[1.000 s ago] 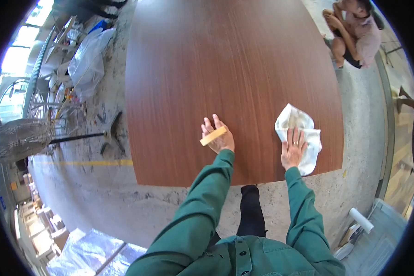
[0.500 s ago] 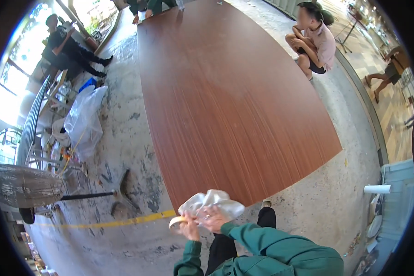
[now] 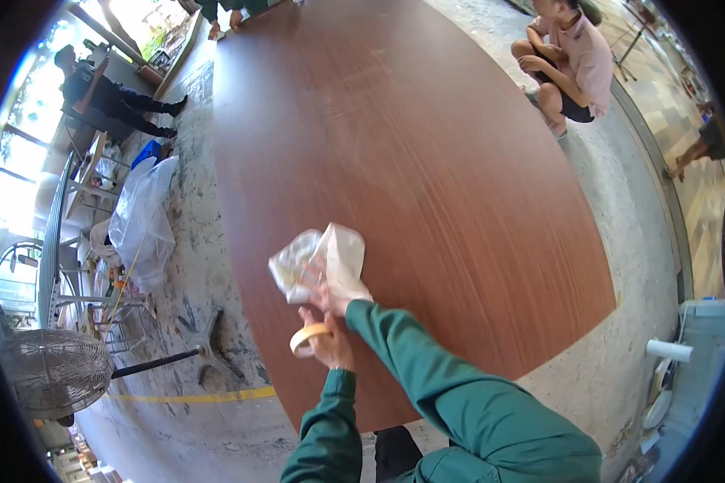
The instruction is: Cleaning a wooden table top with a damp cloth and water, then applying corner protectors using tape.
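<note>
A large brown wood-grain board [image 3: 459, 201] stretches away in front of me. Over its near left part, my right hand [image 3: 328, 296] holds a crumpled, partly see-through white sheet [image 3: 345, 253]; whether it is cloth or thin plastic I cannot tell. Some of the fingers show through or against its folds. Close below, my left hand [image 3: 331, 348] grips a pale beige roll of tape [image 3: 300, 341], whose ring sticks out to the left. Its fingertips are near the right wrist.
A pedestal fan [image 3: 56, 372] stands at the left, its base on the concrete floor. Behind it lies clear plastic sheeting [image 3: 143, 225]. A person [image 3: 576, 64] squats beyond the board's right edge. Another person [image 3: 109, 97] leans back at far left. Green-sleeved hands [image 3: 225, 26] touch the far end.
Both hands have moved forward over the board, carrying the white sheet and the tape roll. My view has shifted forward, and the right arm reaches farther out.
</note>
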A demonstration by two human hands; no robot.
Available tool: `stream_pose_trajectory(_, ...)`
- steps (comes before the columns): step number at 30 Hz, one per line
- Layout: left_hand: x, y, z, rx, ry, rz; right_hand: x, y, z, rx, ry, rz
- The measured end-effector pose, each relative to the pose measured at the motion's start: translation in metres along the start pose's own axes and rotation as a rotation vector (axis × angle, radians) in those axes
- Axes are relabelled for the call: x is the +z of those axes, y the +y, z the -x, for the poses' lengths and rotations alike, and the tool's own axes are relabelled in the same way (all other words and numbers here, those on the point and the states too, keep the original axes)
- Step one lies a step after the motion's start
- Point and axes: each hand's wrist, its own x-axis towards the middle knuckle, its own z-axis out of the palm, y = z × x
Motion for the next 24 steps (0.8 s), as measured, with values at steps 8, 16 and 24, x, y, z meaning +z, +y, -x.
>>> stream_pose_trajectory(8,0.138,0.105,-0.044,0.222,0.056,-0.735,-0.067,0.372,0.058,0.629,0.043,0.551)
stream_pose_trajectory(16,0.147,0.111,-0.046,0.253,0.006,-0.676,-0.147,0.471,0.303,1.413,0.372,0.341)
stream_pose_trajectory(24,0.148,0.11,-0.044,0.179,-0.017,-0.587,-0.095,0.23,0.041,0.5,0.359,-0.081)
